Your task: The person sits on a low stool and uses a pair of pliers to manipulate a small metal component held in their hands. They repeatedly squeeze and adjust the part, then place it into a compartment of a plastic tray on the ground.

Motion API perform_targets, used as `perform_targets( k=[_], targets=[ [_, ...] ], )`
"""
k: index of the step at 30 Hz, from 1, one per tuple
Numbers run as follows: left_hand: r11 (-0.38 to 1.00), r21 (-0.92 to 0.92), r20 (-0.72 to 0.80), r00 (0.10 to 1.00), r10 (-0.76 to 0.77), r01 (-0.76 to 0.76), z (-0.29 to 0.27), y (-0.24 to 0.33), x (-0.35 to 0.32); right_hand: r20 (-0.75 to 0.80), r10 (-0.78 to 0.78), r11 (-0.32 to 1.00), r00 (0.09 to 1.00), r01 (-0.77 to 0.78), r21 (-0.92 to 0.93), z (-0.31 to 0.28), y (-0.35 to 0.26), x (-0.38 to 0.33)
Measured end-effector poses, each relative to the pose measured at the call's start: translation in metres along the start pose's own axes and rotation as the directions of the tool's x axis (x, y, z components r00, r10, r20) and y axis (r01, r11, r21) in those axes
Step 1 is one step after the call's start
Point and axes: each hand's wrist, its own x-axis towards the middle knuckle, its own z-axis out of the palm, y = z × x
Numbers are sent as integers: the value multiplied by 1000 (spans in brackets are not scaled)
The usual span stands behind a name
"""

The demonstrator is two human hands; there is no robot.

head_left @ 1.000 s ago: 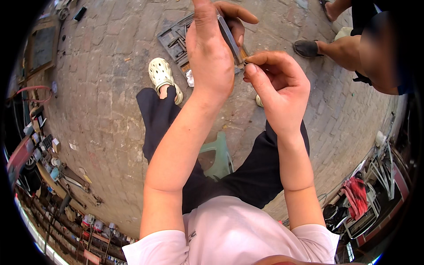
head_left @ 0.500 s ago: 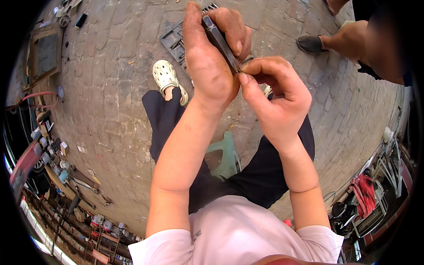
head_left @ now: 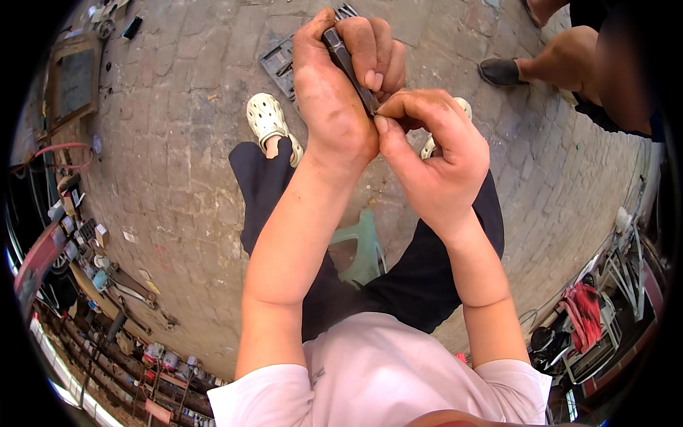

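My left hand (head_left: 329,107) is raised, its fingers curled around a dark metal bar (head_left: 344,60) with flat facets. The bar slants down across the palm, from the thumb tip toward the heel of the hand. At its lower end the thumb and forefinger of my right hand (head_left: 447,160) are pinched together, touching or very close to the bar. Whether anything small lies in that pinch is too hidden to tell. Behind my left hand, a grey tray-like case (head_left: 276,65) with dark pieces in it rests on the paving, partly covered.
A green plastic stool (head_left: 365,249) shows between my legs. My feet wear cream clogs (head_left: 265,117). Another person's leg and dark shoe (head_left: 501,71) are at the upper right. A framed panel (head_left: 75,85) lies at the upper left; tools and parts line the left side.
Both hands have shifted slightly left. My left thumb has bent down toward the bar's upper end. The right-hand pinch stays at the lower end.
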Motion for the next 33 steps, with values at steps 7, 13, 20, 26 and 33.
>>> perform_targets(
  k=[7,13,20,26,33],
  targets=[
    [1000,12,-44,999,-3,4,4,3,0,9,-123,990,992,123,-70,1,4,2],
    [997,72,-74,997,-8,13,8,4,-2,-22,-73,997,997,72,-3,3,1,-1],
    [997,77,-67,998,-8,13,7,3,-2,3,-161,983,987,160,-94,2,3,0],
    [998,53,-57,998,-24,27,5,5,0,9,-129,988,992,129,-79,3,2,-1],
    [999,24,-65,997,-44,46,6,3,-1,29,-144,987,989,146,-68,1,3,-2]
  ],
)
